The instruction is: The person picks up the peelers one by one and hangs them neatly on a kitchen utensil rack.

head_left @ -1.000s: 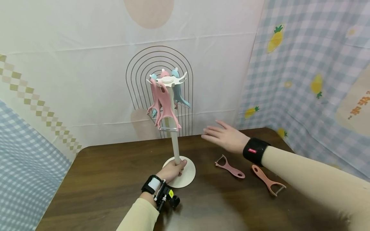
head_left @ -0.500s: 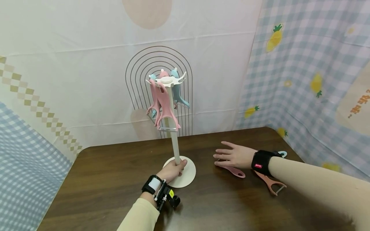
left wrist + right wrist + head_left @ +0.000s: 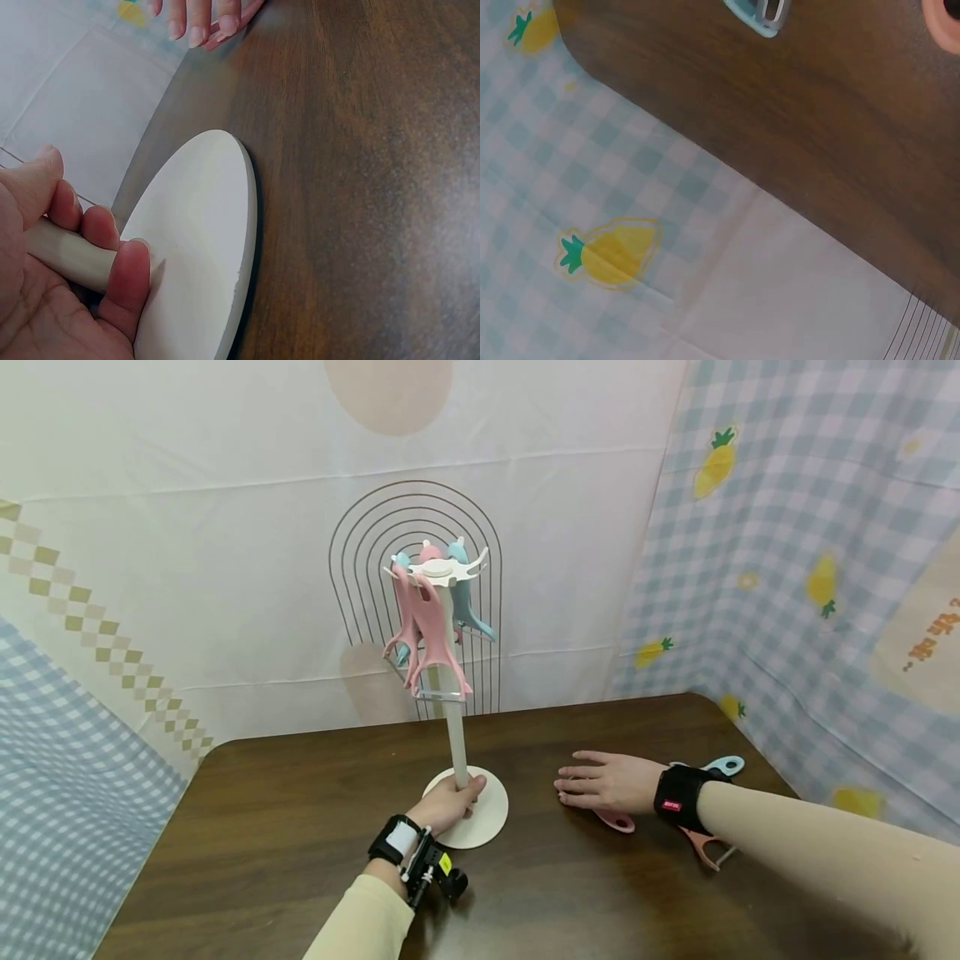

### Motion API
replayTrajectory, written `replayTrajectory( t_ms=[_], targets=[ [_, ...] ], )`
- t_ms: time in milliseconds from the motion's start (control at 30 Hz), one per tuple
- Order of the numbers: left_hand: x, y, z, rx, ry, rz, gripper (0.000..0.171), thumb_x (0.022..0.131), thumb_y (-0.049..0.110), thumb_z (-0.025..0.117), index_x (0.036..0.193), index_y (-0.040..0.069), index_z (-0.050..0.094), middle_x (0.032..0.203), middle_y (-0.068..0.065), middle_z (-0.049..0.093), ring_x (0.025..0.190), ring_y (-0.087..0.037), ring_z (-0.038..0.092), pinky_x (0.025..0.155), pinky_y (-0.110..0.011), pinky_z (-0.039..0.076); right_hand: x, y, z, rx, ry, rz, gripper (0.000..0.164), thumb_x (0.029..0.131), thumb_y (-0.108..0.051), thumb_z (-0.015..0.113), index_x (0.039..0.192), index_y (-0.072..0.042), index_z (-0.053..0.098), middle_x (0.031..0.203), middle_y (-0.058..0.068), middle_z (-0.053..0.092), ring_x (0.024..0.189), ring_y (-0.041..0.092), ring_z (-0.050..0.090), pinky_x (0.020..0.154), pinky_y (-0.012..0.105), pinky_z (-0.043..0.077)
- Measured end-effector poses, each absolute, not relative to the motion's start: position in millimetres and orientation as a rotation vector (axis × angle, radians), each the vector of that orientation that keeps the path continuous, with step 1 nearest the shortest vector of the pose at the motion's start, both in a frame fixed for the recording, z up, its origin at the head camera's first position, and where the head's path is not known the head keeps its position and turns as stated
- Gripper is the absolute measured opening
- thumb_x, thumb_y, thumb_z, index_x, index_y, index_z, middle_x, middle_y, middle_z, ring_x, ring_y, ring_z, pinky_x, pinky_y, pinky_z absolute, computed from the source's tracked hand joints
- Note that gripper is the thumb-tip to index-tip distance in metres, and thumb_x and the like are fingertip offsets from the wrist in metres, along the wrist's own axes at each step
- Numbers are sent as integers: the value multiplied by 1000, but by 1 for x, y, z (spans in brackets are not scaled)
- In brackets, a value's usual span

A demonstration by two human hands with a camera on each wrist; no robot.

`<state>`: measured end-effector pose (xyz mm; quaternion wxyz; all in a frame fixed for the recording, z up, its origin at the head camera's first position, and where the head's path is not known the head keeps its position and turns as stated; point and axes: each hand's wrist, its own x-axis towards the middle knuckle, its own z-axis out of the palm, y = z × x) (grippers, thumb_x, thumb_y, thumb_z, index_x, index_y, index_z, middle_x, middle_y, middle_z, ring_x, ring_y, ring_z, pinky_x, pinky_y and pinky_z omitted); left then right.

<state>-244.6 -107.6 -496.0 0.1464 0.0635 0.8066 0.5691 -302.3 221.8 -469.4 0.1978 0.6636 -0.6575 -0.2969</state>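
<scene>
One bare left hand [image 3: 442,804]: fingers curled round the slim white pole [image 3: 456,739], low down, just above its flat round white base [image 3: 491,810]; this seems to steady it.
One bare right hand [image 3: 611,781]: palm down, fingers nearly straight (the thumb is hidden, so I cannot tell about any pinch).
One pink Y-shaped plastic peeler [image 3: 617,821]: on the dark brown wooden table [image 3: 300,810], mostly under that hand, handle end visible; I judge the step is picking it up, and the next move calls for a sure grip before lifting.
Neighbour peelers: one orange plastic peeler [image 3: 701,847] and one light-blue plastic peeler [image 3: 727,765], partly covered by the right arm; better not to push them.
White hook crown [image 3: 438,570]: on top of the pole, with pink and light-blue peelers hanging.
</scene>
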Motion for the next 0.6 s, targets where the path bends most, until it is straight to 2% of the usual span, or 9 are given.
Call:
replayTrajectory(
  t_ms=[200,467,600],
  targets=[
    [-245,-109,-497,174,2315,1649,37,102,35,50,84,2,53,74,-6,50,66,-17,49,64,-28,41,-299,222,-472,1847,-1828,-858,56,84,-16,70,138,-19,55,144,1,47,134,18,40,109,43,29],
    [-244,-108,-496,172,2314,1644,37,102,34,50,82,3,52,74,-6,50,65,-17,48,64,-28,41,-299,220,-478,1869,-1804,-805,44,87,-17,62,132,-16,60,136,1,56,129,16,47,107,38,34],
    [-245,-107,-495,175,2311,1643,36,102,33,50,81,4,52,74,-5,49,65,-16,48,64,-28,40,-299,220,-480,1882,-1809,-801,42,88,-19,63,130,-15,62,131,2,59,125,18,51,106,37,35]
  ],
)
